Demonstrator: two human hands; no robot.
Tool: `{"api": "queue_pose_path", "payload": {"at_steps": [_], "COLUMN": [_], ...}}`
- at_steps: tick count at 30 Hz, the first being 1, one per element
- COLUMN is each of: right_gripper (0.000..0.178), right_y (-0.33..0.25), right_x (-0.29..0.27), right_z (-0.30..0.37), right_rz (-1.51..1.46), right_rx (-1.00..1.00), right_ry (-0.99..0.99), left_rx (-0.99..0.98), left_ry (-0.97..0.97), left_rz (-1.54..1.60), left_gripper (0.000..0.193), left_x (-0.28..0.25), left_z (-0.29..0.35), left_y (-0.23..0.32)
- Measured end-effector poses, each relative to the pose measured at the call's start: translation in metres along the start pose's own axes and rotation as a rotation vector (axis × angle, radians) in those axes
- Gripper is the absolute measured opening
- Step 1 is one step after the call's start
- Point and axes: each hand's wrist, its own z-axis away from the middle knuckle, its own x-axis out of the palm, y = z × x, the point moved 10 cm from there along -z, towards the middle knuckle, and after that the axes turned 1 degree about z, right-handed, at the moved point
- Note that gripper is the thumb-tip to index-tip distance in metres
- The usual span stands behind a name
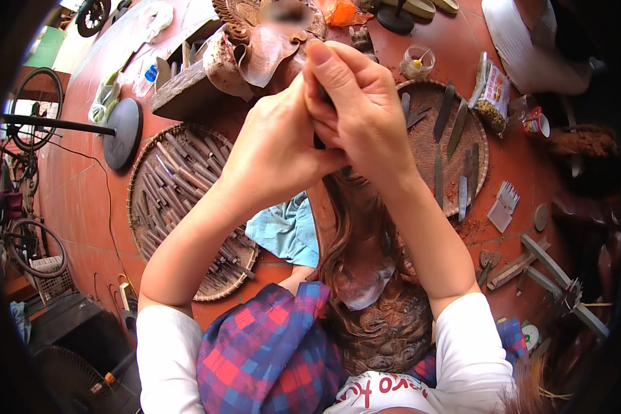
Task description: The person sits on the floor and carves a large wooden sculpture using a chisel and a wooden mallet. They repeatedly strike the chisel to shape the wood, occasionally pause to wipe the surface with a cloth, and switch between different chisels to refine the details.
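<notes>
My two hands meet at the upper middle, raised over a long brown wood carving. The right hand is curled closed, thumb on top, around a dark, slim object that shows only as a sliver between the fingers. Against it presses my left hand, its fingers bent and mostly hidden behind the right. What the left grips cannot be made out. The carving runs from between my legs up beneath the hands, with flowing ridges and a smooth pale patch. At its far end are curled, ruffled shapes.
On the left, a round woven tray holds many wooden-handled tools. Flat files and blades lie on another woven tray at right. Nearby are a small jar, a snack bag, a wooden box and a round stand base.
</notes>
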Motion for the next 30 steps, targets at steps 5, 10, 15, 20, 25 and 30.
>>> {"api": "queue_pose_path", "payload": {"at_steps": [5, 10, 15, 20, 25, 30], "right_gripper": [0.032, 0.033, 0.032, 0.023, 0.033, 0.035], "right_y": [-0.017, -0.01, -0.018, -0.018, -0.012, -0.023], "right_x": [0.003, -0.008, -0.009, -0.013, -0.01, -0.004], "right_z": [0.0, 0.0, 0.006, 0.007, 0.011, 0.015], "right_rz": [0.021, 0.094, 0.053, 0.242, 0.098, 0.067], "right_rx": [-0.19, -0.118, -0.115, -0.227, 0.018, -0.233], "right_ry": [0.046, 0.069, 0.036, 0.181, 0.075, 0.105], "left_rx": [-0.033, -0.094, -0.007, -0.055, 0.156, 0.056], "left_ry": [-0.015, -0.086, -0.062, -0.051, 0.034, -0.057], "left_rz": [0.043, 0.022, 0.017, 0.171, 0.06, 0.06], "left_gripper": [0.031, 0.042, 0.041, 0.028, 0.053, 0.054], "left_x": [-0.002, 0.005, 0.005, 0.001, -0.003, 0.002], "left_z": [-0.002, -0.005, -0.007, -0.007, -0.006, -0.008], "left_y": [-0.004, -0.006, 0.002, -0.013, 0.013, -0.001]}}
